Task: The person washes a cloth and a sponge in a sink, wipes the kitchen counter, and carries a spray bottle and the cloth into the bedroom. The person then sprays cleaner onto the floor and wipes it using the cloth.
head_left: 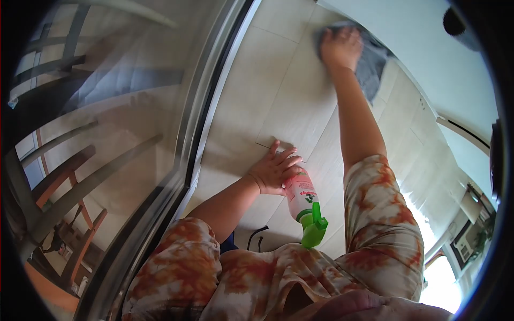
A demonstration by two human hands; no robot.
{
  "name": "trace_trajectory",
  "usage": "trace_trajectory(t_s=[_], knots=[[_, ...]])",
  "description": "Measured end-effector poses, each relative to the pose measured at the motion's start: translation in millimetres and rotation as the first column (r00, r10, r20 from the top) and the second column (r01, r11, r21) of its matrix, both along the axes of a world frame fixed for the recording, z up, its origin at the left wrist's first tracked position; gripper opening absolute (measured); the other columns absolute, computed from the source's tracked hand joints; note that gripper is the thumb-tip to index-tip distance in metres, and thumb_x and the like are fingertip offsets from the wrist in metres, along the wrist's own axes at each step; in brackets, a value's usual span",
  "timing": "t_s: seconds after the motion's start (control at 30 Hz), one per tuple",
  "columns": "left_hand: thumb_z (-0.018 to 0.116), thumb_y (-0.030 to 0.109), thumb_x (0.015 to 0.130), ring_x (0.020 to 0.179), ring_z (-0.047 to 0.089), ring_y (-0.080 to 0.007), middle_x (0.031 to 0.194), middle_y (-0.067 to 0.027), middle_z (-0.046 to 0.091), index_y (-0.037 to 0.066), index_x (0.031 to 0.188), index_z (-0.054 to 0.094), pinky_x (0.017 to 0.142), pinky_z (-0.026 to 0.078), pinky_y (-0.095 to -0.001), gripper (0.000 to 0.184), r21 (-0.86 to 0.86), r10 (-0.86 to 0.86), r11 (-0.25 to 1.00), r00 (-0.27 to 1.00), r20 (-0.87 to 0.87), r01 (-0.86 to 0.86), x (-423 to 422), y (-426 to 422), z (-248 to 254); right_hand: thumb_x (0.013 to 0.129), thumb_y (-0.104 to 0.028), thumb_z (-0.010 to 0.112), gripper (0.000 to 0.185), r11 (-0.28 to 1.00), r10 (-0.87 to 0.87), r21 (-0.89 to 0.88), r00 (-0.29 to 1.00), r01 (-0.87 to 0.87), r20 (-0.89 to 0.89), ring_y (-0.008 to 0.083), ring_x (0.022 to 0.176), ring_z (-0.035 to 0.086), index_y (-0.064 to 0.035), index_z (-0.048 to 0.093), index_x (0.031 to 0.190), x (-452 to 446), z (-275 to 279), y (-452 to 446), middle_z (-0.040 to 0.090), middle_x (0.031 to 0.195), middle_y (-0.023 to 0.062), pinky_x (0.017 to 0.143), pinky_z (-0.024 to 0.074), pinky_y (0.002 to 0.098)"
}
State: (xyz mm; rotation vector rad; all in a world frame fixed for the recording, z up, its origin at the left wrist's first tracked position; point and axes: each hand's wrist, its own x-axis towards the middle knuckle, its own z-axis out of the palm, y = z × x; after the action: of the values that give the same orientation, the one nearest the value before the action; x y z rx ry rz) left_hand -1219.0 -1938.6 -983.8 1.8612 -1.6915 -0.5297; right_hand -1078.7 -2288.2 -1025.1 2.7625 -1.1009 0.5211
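Observation:
My right hand (pixel 342 49) reaches far out and lies on top of a grey cloth (pixel 370 75). Its fingers are spread over the cloth and slightly blurred. The cloth is crumpled, with one part trailing back beside my wrist. My left hand (pixel 276 170) rests on the pale plank-patterned surface (pixel 273 80), fingers spread. Right beside it is a spray bottle (pixel 301 193) with a pinkish-white body and a green trigger head (pixel 314 227) turned toward my chest. Whether the left fingers touch the bottle, I cannot tell.
A dark-framed glass panel (pixel 201 101) runs along the left, with chair shapes (pixel 80 187) showing in it. A white panel (pixel 412 32) borders the surface at upper right. A black strap or cord (pixel 257 235) lies close to my body. Bright light enters at lower right.

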Motion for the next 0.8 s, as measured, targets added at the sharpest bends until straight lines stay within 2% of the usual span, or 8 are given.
trace_trajectory(t_s=[0.1,0.17,0.3,0.37,0.4,0.5,0.67,0.8], knots=[[0.082,0.059,0.052,0.135,0.035,-0.0282,0.133,-0.0023,0.046,0.025,0.121,0.049,0.111,0.011,-0.0680,0.084,0.024,-0.011,1.000,1.000,-0.007,0.011,2,0,4,0.096,-0.052,0.039,0.065,0.952,0.257,0.166,0.966,-0.259,0.032,0.0362,0.142,0.026,-0.0067,0.041,0.142,40,27,31,0.031,0.152,0.0195,0.112,0.0239,0.0544],[0.083,0.058,0.051,0.135,0.035,-0.0282,0.132,-0.0025,0.046,0.024,0.121,0.050,0.111,0.011,-0.0679,0.085,0.031,-0.006,0.999,1.000,-0.020,0.007,4,1,7,0.098,-0.046,0.035,0.062,0.954,0.153,0.298,0.903,-0.030,-0.400,0.0346,0.147,0.012,-0.0110,0.031,0.150,53,69,46,0.020,0.158,0.0177,0.117,0.0114,0.0555],[0.084,0.054,0.050,0.133,0.038,-0.0282,0.130,-0.0033,0.048,0.022,0.123,0.049,0.110,0.011,-0.0685,0.087,0.000,-0.015,1.000,0.999,-0.050,0.015,6,-2,14,0.100,-0.050,0.029,0.061,0.861,0.290,0.493,0.915,-0.121,-0.281,0.0311,0.148,0.011,-0.0149,0.031,0.150,35,114,78,0.019,0.159,0.0100,0.113,0.0099,0.0655],[0.084,0.053,0.051,0.132,0.039,-0.0285,0.130,-0.0040,0.049,0.021,0.124,0.049,0.112,0.012,-0.0664,0.086,-0.012,-0.057,0.998,0.998,-0.036,0.057,7,-1,12,0.101,-0.049,0.025,0.059,0.835,0.431,0.505,0.829,-0.217,-0.357,0.0306,0.148,0.010,-0.0183,0.029,0.151,30,114,113,0.018,0.160,0.0067,0.116,0.0111,0.0601],[0.084,0.051,0.052,0.132,0.040,-0.0287,0.129,-0.0048,0.050,0.020,0.124,0.049,0.113,0.014,-0.0642,0.086,-0.013,-0.087,0.996,0.996,-0.026,0.087,4,1,13,0.097,-0.052,0.034,0.058,0.873,0.484,0.172,0.855,-0.457,-0.187,0.0334,0.146,0.018,-0.0210,0.039,0.146,20,51,128,0.023,0.158,0.0103,0.109,0.0204,0.0634],[0.083,0.047,0.054,0.127,0.044,-0.0290,0.127,-0.0054,0.053,0.018,0.126,0.050,0.115,0.016,-0.0571,0.084,0.111,-0.119,0.984,0.974,-0.195,0.142,-23,24,12,0.095,-0.049,0.041,0.061,0.670,0.742,0.348,0.589,-0.655,-0.319,0.0354,0.144,0.024,-0.0144,0.038,0.145,-46,74,234,0.032,0.153,0.0133,0.109,0.0224,0.0624],[0.083,0.046,0.056,0.116,0.051,-0.0258,0.117,-0.0055,0.057,0.016,0.122,0.051,0.107,0.029,-0.0481,0.079,0.097,-0.189,0.971,0.949,-0.252,0.219,-82,82,0,0.092,-0.046,0.050,0.049,-0.142,0.976,0.357,-0.071,-0.923,0.204,0.0298,0.142,0.027,-0.0234,0.053,0.136,-176,20,335,0.037,0.151,0.0038,0.114,0.0176,0.0582],[0.083,0.049,0.055,0.111,0.053,-0.0224,0.112,-0.0036,0.058,0.015,0.117,0.051,0.098,0.034,-0.0420,0.078,0.070,-0.214,0.968,0.943,-0.254,0.239,-63,76,14,0.088,-0.053,0.052,0.037,0.027,0.995,0.680,0.086,-0.732,0.053,0.0288,0.140,0.029,-0.0377,0.063,0.121,-96,62,258,0.044,0.145,0.0025,0.107,0.0138,0.0698]])
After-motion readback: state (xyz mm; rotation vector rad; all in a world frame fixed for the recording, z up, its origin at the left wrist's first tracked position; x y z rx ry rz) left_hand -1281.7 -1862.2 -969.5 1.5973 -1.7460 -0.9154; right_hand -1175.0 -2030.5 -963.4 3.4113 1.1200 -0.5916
